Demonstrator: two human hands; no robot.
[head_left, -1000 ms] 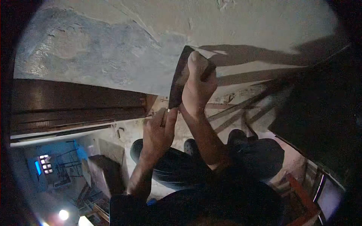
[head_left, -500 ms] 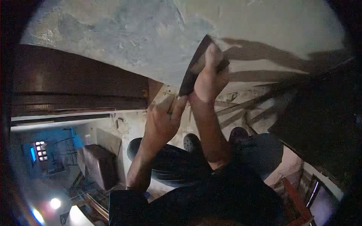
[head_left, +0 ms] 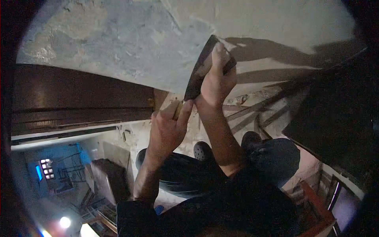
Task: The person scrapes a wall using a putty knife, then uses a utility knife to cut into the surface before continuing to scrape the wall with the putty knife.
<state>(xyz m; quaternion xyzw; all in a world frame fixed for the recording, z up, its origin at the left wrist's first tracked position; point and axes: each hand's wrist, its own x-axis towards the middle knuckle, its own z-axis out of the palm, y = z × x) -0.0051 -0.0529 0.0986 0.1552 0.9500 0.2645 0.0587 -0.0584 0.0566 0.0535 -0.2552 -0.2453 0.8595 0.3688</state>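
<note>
Shifting slightly away from the right end of the dark brown panel (head_left: 83, 87) since a second ago, a dark trowel (head_left: 194, 85) is now leaning a little farther to that panel's right. Its narrow upper tip is reaching higher than the panel, beside a bluish-grey plaster patch (head_left: 122, 43) that is spreading over the wall (head_left: 252, 19) above the panel. The right hand (head_left: 218, 85) is clamping the trowel, its thumb lying up along the tool. Just right of the panel, the left hand (head_left: 167, 128) is curling, its fingertips at the trowel's lower end; something yellowish is showing between its fingers, and I cannot tell whether they are gripping it. Long shadows (head_left: 272, 49) are falling well to the panel's right. Below and right of the panel, a perforated clog (head_left: 202, 150) is showing; below it, a lamp (head_left: 65, 222) is glowing.
</note>
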